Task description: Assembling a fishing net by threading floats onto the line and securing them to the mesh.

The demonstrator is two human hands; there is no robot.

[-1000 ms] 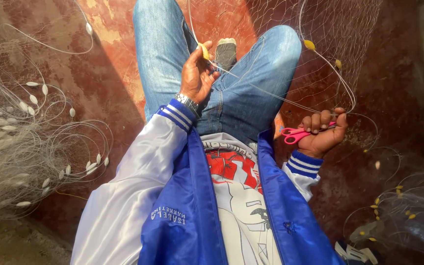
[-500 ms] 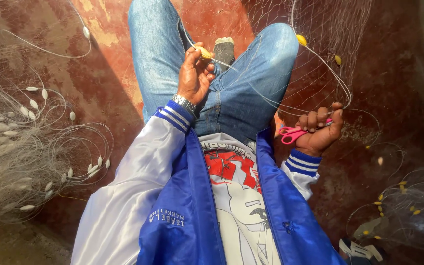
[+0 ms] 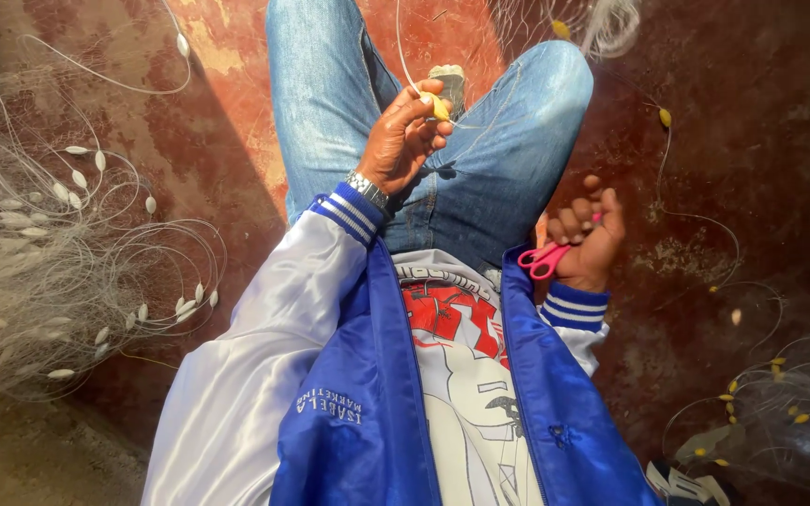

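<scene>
The left hand (image 3: 403,141) pinches a small yellow oval net float (image 3: 439,106) at twelve o'clock above the knees; the right hand (image 3: 585,236), at three o'clock, clasps pink-handled scissors (image 3: 543,259), best kept folded away from taut line.

fishing net (image 3: 39,281) on red floor (image 3: 742,122)

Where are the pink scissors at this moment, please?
In the head view, the pink scissors are held in the person's right hand, right of the blue-jeaned knee and above the striped jacket cuff.
</scene>
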